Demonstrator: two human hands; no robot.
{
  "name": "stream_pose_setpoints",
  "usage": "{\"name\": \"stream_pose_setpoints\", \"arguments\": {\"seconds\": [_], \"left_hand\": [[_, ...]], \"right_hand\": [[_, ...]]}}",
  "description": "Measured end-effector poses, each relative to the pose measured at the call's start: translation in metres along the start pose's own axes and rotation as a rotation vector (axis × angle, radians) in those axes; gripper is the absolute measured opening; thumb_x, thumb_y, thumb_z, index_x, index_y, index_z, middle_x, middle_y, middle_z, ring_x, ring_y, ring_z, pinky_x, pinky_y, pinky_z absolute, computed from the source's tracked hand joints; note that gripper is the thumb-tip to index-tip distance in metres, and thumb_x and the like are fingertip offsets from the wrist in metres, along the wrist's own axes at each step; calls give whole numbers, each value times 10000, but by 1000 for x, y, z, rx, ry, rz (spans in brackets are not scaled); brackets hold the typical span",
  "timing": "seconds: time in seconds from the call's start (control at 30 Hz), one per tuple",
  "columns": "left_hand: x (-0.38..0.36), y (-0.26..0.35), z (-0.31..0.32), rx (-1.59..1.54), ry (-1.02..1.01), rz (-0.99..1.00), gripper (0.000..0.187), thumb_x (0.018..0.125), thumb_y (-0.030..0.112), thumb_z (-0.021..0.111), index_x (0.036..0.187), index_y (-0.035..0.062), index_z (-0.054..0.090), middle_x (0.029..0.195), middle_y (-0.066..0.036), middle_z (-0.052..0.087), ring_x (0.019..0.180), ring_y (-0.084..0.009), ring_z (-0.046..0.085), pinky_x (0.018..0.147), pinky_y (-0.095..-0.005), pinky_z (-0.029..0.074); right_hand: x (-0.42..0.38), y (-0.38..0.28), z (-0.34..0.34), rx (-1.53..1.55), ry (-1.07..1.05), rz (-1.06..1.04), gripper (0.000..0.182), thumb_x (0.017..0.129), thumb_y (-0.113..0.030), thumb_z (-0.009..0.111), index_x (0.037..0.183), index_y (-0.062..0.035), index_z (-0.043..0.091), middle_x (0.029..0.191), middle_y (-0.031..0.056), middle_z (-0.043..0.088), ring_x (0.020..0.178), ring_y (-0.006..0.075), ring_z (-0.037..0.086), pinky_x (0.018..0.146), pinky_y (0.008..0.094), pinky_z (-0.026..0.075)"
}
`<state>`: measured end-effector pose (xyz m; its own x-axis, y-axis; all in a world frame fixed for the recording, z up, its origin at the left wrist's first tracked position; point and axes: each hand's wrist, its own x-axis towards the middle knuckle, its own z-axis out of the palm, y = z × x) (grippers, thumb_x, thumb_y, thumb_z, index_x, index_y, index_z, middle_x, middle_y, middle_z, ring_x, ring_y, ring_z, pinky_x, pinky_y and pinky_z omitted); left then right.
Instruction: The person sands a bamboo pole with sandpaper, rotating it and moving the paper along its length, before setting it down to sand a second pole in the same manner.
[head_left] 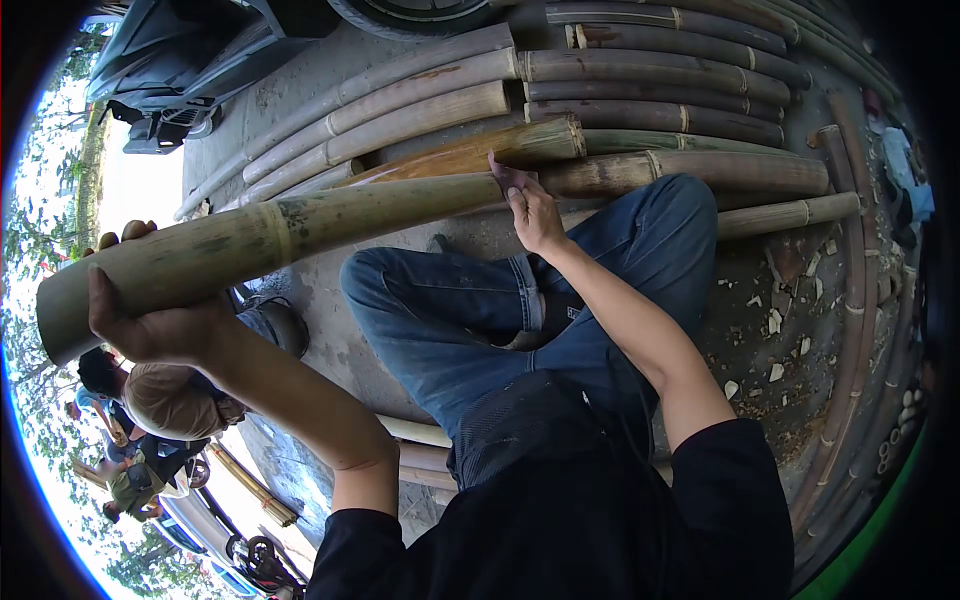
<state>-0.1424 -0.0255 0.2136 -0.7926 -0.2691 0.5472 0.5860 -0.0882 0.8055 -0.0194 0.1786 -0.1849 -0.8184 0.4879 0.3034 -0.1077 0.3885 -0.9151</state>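
A thick greenish bamboo pole (350,212) slants from the far left to the middle, above my crossed legs. My left hand (150,310) is wrapped round its wide end, thumb on the near side and fingertips showing over the top. At the other end, my right hand (538,215) pinches a brownish-purple sheet (508,178) that lies against the pole. The sheet partly hides that end. Just behind it lies a yellow-brown bamboo pole (450,150).
Several bamboo poles (650,70) lie in rows ahead, and more run down the right side. Pale chips (775,322) are scattered at the right. A motorbike (190,50) stands at the upper left. Other people, one in a brown shirt (172,400), are at the lower left.
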Motion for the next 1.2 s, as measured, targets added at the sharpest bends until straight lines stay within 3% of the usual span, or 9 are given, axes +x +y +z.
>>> {"name": "stream_pose_setpoints", "arguments": {"seconds": [0.1,0.23,0.37,0.5,0.63,0.7,0.8,0.9,1.2], "left_hand": [[3,-1,-8,-50,-27,-26,535,832,351,619,1173,-55,548,996,-196,630,932,-304,665,914,-402,488],[2,-4,-15,-39,4,5,547,831,353,620,1174,-65,539,981,-189,624,935,-303,663,910,-406,486],[-5,-1,-10,-45,17,15,545,827,350,625,1161,-72,543,987,-190,624,935,-303,663,904,-406,487],[-6,3,-2,-72,-45,-30,545,822,349,632,1165,-66,547,997,-191,622,924,-299,663,880,-395,494],[-10,5,3,-37,-32,-26,553,823,357,627,1172,-65,551,991,-188,619,915,-286,659,866,-390,496],[-11,6,4,-1,3,-4,549,824,357,627,1174,-60,554,988,-184,621,919,-281,657,868,-394,495],[-6,5,-3,-24,-53,-26,526,827,348,627,1195,-17,535,1031,-162,621,914,-294,655,880,-403,493],[-6,4,-11,-50,-46,-7,545,835,363,606,1177,-53,520,1039,-173,618,958,-296,652,922,-417,488],[25,-13,-55,-153,-168,-35,559,796,343,643,1169,-47,497,1065,-178,571,954,-324,627,939,-441,482]], "right_hand": [[-3,0,7,-16,40,87,306,1046,-190,449,1036,41,650,1039,260,658,982,483,617,844,478,504],[-4,-13,16,27,68,239,312,1036,-178,454,1073,41,673,1087,248,682,1002,457,649,852,448,515],[8,-83,12,236,51,90,347,1028,-172,446,1220,21,661,1217,247,672,1172,433,626,982,441,504],[38,-171,16,412,41,-253,388,1031,-182,406,1182,50,678,1283,265,641,1271,431,578,1140,480,412],[60,-248,32,462,32,-460,431,1043,-208,439,1327,73,599,1356,277,600,1332,438,531,1162,488,385],[65,-290,34,498,79,-412,443,1046,-234,456,1348,58,596,1397,271,575,1345,428,522,1160,497,383],[66,-291,41,459,96,-467,449,1044,-250,473,1358,45,597,1438,264,545,1351,421,518,1156,499,385],[58,-267,41,426,87,-478,434,1047,-246,469,1338,42,613,1436,256,548,1337,421,528,1146,506,392],[2,-104,37,152,91,-126,441,1084,-250,396,1184,92,656,1381,306,560,1350,474,490,1138,495,399]]}}
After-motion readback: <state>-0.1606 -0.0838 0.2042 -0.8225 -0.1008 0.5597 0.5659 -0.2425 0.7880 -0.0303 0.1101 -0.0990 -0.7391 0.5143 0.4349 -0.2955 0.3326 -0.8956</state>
